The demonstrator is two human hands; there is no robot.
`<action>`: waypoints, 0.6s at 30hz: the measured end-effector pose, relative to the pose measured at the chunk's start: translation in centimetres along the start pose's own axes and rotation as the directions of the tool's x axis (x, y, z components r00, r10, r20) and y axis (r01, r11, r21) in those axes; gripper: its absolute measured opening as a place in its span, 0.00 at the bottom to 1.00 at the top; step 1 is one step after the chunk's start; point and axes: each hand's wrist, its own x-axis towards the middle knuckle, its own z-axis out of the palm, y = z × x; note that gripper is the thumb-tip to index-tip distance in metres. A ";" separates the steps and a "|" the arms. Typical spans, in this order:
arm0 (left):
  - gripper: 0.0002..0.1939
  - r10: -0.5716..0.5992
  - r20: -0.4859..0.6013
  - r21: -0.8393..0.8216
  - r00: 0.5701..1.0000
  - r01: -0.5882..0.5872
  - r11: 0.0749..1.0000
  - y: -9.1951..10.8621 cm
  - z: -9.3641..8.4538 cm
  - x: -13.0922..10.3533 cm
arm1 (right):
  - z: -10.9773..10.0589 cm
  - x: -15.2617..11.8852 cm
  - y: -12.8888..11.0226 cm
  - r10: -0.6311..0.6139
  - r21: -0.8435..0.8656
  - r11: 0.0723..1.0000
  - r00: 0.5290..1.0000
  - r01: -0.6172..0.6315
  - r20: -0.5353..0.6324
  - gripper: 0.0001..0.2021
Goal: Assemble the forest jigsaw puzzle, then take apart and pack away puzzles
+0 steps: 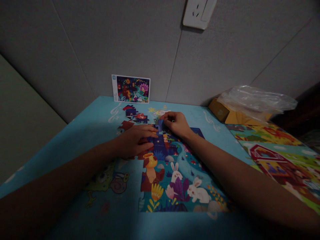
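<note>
A partly assembled jigsaw puzzle (175,176) with rabbits, a bear and a stream lies on the blue table cover. My right hand (176,123) pinches a blue puzzle piece (160,125) at the puzzle's far edge. Flat over the puzzle's left part rests my left hand (136,140), its fingers extended and a little apart, the tips close to that piece. Several loose or joined dark pieces (135,115) lie beyond my left hand. A reference picture card (132,89) leans upright against the wall.
On the right, a yellow box (225,111) has a clear plastic bag (257,100) on top. Other colourful puzzles (282,160) lie at the right side of the blue-covered table (82,133). A socket (199,13) is on the grey wall behind.
</note>
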 end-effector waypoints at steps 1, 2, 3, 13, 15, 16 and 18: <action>0.16 -0.005 0.000 0.003 1.000 0.005 1.000 0.0 0.0 0.0 | -0.1 0.0 0.0 0.006 -0.009 1.000 1.000 -0.006 0.007 0.12; 0.16 -0.008 0.002 0.006 1.000 0.008 1.000 0.0 0.0 0.0 | -0.1 0.0 -0.1 0.014 -0.015 1.000 1.000 -0.014 0.014 0.12; 0.16 -0.009 0.006 0.009 1.000 0.009 1.000 0.0 0.0 0.0 | -0.2 0.0 -0.1 0.022 -0.021 1.000 1.000 -0.021 0.021 0.12; 0.17 0.023 0.034 0.024 0.999 -0.024 0.999 0.0 -0.1 0.0 | -0.1 -0.1 -0.1 0.022 -0.054 0.998 0.999 -0.020 0.036 0.08; 0.17 0.025 0.033 0.027 0.999 -0.025 0.999 0.0 0.0 0.0 | -0.1 -0.1 -0.1 0.011 -0.080 0.997 0.999 -0.007 0.051 0.08; 0.16 0.021 0.031 0.027 0.999 -0.022 0.999 0.0 0.0 0.0 | -0.1 -0.1 -0.1 0.009 -0.093 0.996 0.998 -0.004 0.057 0.08; 0.17 0.012 0.032 0.024 0.999 -0.013 1.000 0.0 0.0 0.0 | -0.1 -0.2 -0.2 0.008 -0.113 0.994 0.998 -0.001 0.058 0.07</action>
